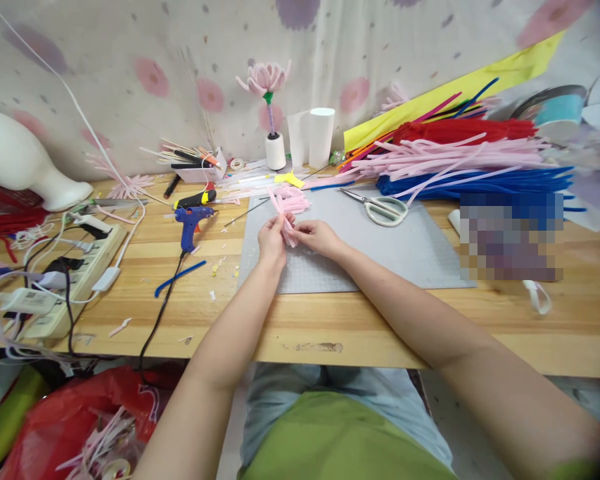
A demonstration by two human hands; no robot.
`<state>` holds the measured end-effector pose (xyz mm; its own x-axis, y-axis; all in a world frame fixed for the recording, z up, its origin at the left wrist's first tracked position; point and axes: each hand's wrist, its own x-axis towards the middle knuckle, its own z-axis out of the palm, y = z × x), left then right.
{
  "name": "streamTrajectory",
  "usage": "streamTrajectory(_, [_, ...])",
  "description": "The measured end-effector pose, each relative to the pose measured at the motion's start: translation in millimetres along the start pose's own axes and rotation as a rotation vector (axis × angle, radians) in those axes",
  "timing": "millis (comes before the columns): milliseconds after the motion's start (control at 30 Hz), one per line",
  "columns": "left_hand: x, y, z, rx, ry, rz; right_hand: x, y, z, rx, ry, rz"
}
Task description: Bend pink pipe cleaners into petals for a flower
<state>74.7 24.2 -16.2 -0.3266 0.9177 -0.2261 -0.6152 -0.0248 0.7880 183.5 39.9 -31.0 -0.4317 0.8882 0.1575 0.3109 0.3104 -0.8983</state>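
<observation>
My left hand (274, 241) is closed round a few pale pink pipe cleaners (287, 228), which stick out above and below the fingers. From the right, my right hand (318, 239) pinches the same pink pipe cleaners near their lower part. Both hands are over the left part of a grey cutting mat (380, 260). Just beyond them lies a small pile of short pink pipe cleaner pieces (296, 199). Scissors (386, 210) with pale handles rest on the mat to the right.
A blue glue gun (187, 227) and a power strip (75, 287) with cables are at left. A pink pipe cleaner flower (265, 80) stands in a white holder (275, 152). Red, pink and blue pipe cleaner bundles (460, 157) lie at back right. A red bag (80, 413) hangs below the table edge.
</observation>
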Motion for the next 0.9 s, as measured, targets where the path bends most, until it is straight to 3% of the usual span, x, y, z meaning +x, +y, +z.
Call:
streamTrajectory(333, [-3.4, -0.8, 3.5, -0.079, 0.017, 0.008, -1.4, -7.0, 1.0, -0.037, -0.037, 0.044])
streamTrajectory(667, [0.0, 3.6, 6.6, -0.098, 0.068, -0.016, -1.5, -5.8, -1.8, -0.241, -0.117, 0.047])
streamTrajectory(900, [-1.3, 4.6, 1.6, -0.096, 0.0, -0.041, -5.9, -5.5, -6.5, -0.41, -0.044, 0.038])
